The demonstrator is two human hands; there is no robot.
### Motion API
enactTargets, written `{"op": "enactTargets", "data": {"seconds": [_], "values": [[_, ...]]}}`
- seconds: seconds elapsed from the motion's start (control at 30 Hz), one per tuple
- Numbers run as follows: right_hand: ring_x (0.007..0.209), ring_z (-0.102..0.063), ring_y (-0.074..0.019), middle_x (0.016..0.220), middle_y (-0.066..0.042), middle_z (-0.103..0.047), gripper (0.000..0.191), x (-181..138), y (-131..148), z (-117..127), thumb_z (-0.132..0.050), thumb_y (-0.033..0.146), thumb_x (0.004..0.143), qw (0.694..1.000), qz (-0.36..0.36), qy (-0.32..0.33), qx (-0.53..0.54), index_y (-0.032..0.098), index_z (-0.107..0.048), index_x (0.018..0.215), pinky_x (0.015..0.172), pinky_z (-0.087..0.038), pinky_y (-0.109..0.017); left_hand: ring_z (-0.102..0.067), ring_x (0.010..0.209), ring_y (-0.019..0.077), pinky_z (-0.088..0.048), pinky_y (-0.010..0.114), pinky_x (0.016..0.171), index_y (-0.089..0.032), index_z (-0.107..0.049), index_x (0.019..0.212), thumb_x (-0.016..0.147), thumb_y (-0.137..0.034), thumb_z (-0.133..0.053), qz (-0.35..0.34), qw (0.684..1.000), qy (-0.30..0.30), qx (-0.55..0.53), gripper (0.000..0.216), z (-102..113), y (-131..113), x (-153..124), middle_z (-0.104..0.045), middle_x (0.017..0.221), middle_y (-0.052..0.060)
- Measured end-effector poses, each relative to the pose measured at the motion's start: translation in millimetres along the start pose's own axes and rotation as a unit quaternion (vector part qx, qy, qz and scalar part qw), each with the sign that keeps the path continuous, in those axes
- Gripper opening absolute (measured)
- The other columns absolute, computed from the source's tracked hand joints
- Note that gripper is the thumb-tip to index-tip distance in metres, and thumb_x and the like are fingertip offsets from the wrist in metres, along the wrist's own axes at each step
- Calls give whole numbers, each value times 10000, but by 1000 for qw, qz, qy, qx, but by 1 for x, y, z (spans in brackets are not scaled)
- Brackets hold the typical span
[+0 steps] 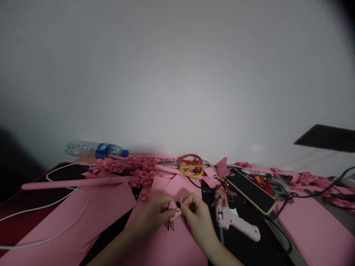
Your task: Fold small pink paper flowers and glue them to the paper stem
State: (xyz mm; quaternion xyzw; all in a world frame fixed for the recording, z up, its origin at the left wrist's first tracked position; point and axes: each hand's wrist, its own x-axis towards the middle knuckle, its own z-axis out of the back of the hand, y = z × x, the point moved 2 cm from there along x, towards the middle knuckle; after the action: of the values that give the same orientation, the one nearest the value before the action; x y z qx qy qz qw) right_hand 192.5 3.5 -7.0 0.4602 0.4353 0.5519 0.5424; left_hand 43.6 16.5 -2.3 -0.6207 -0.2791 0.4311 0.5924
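Observation:
Between my two hands is a small folded piece of pink paper [173,207], above a larger pink sheet [177,244]. My left hand [159,212] pinches it from the left, thumb on top and fingers beneath. From the right, my right hand [195,214] also has its thumb and fingertips closed on the paper. Its far fingers are partly hidden. Just beyond the hands lie several pink paper flowers [144,177] and scissors [191,165] with one red and one yellow handle. To the right of my right hand rests a pale pink glue gun [235,220].
A plastic bottle [97,149] lies against the wall. A rolled pink paper tube [74,182] and a white cable [83,207] are at left. On the right are a phone [252,192], a black cable [327,190] and stacked pink sheets [316,229].

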Motion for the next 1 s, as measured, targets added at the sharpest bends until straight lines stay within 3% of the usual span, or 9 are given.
{"op": "enactTargets", "data": {"seconds": [0.47,1.0], "values": [[614,-481,-171,649,-1,-527,211,-1,0,-1,-584,320,792,999,25,10,-27,201,-505,638,582,-362,-292,-578,509,137,-422,238,538,-193,-526,656,750,-242,-583,-4,999,-12,30,120,1,2,-1,-583,531,-35],[540,-451,-144,573,34,-502,245,-2,1,1,-642,329,790,1000,11,-4,-2,204,-506,628,533,-351,-266,-580,508,136,-456,246,553,-182,-542,688,800,-396,-590,-17,999,29,4,246,0,-1,-2,-579,538,-29]]}}
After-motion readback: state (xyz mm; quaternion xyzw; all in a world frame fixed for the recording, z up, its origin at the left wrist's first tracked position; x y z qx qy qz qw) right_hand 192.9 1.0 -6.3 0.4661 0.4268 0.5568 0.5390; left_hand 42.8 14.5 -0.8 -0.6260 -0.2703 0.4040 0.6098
